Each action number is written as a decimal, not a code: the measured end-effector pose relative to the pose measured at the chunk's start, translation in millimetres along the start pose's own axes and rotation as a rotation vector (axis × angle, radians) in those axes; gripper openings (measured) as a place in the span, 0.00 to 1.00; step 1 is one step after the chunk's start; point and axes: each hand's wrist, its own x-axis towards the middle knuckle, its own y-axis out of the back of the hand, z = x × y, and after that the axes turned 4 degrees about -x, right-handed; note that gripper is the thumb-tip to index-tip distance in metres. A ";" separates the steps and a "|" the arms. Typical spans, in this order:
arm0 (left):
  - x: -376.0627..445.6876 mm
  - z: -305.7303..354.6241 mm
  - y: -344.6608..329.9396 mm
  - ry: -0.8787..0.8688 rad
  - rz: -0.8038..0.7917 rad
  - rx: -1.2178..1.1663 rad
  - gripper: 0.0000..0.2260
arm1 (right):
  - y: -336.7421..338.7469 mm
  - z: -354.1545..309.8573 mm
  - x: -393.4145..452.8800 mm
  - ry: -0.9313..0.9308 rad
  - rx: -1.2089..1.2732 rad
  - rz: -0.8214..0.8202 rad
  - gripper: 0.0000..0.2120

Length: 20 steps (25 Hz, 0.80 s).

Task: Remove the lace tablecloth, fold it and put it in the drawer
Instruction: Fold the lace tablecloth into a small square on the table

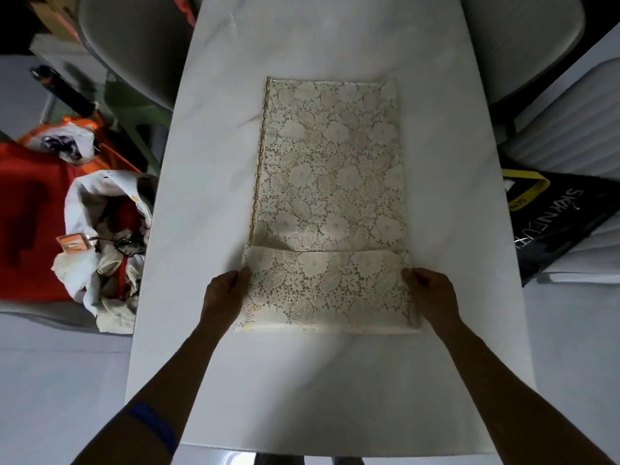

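Note:
The cream lace tablecloth (330, 182), with a flower and leaf pattern, lies folded into a long narrow strip down the middle of the white table (208, 196). Its near end is turned over onto itself as a flap. My left hand (225, 292) pinches the left edge of that flap. My right hand (431, 295) pinches the right edge. Both hands rest low at the table surface. No drawer is in view.
A heap of white and red cloth (104, 243) sits on the floor left of the table beside an orange-red sheet (30, 223). A black bag with a yellow strap (557, 216) lies to the right. Pale chairs (134, 45) stand at the far corners.

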 end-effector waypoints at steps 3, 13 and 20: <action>7.4 -1.8 -4.0 -0.045 0.065 -0.032 0.22 | -13.1 -4.5 4.0 0.096 -0.091 0.158 0.12; 37.6 16.8 -4.8 0.020 0.016 0.113 0.22 | -26.1 -20.5 24.3 0.013 -0.241 0.194 0.16; 18.0 0.9 -3.4 -0.100 0.031 0.131 0.05 | -28.3 -23.9 35.6 -0.102 -0.260 0.160 0.14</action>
